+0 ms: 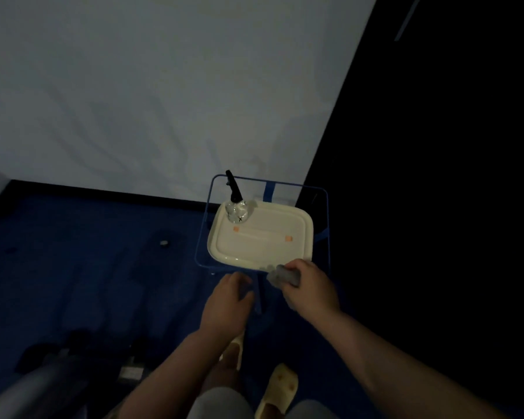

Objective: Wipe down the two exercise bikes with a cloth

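Head view: pale yellow slippers (280,388) stand on dark blue carpet (73,252), below the left hand (226,303), fingers loosely relaxed and holding nothing. Right hand (310,287) grips a crumpled grey cloth (282,275), soft and bunched, at the near rim of a smooth cream rounded-rectangular tray (303,231). Tray sits in a thin blue wire-frame stand (201,237) and carries a clear spray bottle (238,211) with black trigger at its far left corner.

a cream tray (285,249) sits on a blue wire-frame stand (201,234) on dark blue carpet (73,237). a clear spray bottle (238,211) with a black trigger stands in the tray's far left corner. a white wall (149,86) rises behind.
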The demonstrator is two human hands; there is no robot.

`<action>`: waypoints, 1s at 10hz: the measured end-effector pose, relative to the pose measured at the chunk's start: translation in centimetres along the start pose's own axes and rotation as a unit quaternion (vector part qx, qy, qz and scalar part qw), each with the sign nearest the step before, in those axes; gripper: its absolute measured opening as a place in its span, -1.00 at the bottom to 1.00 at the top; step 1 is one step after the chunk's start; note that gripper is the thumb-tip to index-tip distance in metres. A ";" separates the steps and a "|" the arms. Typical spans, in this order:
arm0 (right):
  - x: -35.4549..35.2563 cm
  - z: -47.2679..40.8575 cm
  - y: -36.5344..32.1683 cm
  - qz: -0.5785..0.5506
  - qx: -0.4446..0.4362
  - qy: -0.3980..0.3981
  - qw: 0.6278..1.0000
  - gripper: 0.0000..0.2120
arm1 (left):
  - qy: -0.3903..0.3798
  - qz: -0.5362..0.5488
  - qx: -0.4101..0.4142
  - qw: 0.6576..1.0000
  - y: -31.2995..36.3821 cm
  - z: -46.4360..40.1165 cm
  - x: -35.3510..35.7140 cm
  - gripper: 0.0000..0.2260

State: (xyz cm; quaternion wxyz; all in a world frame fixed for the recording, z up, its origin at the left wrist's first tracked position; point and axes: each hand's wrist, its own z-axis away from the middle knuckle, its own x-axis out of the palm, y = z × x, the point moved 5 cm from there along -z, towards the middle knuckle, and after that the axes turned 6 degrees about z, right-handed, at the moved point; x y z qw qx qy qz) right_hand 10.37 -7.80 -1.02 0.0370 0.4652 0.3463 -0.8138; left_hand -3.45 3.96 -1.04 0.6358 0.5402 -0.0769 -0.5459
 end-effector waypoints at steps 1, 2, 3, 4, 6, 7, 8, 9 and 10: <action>1.5 -3.7 -0.5 0.026 0.008 -0.011 1.000 -0.77 | -0.023 -0.010 -0.004 1.000 -0.2 -4.0 -0.4 -0.82; 2.7 -8.1 -0.7 0.041 0.009 -0.020 0.999 -0.76 | -0.026 -0.021 -0.006 0.999 -0.3 -7.9 -1.9 -0.81; 4.2 -12.8 -0.5 0.056 0.021 -0.038 0.997 -0.75 | -0.011 -0.013 -0.022 1.000 -1.4 -10.5 -3.7 -0.83; 6.1 -16.4 0.1 0.058 0.050 -0.048 0.996 -0.74 | -0.009 -0.019 -0.033 0.999 -2.5 -11.8 -4.8 -0.82; 10.7 -19.3 1.6 0.045 0.099 -0.058 0.992 -0.66 | -0.025 -0.017 -0.064 0.998 -5.9 -12.4 -4.4 -0.79; 11.7 -18.8 2.5 0.048 0.113 -0.077 0.989 -0.63 | -0.036 -0.012 -0.079 0.996 -6.7 -12.0 -3.4 -0.78; 10.5 -17.8 2.4 0.058 0.109 -0.074 0.990 -0.59 | -0.045 -0.007 -0.084 0.995 -5.9 -11.7 -2.8 -0.77; 8.6 -15.5 2.3 0.065 0.099 -0.066 0.991 -0.61 | -0.042 -0.006 -0.052 0.998 -3.8 -11.3 -2.4 -0.79; 6.8 -11.2 2.3 0.030 0.085 -0.045 0.995 -0.62 | -0.029 -0.005 -0.036 0.999 -2.4 -10.0 -2.5 -0.82</action>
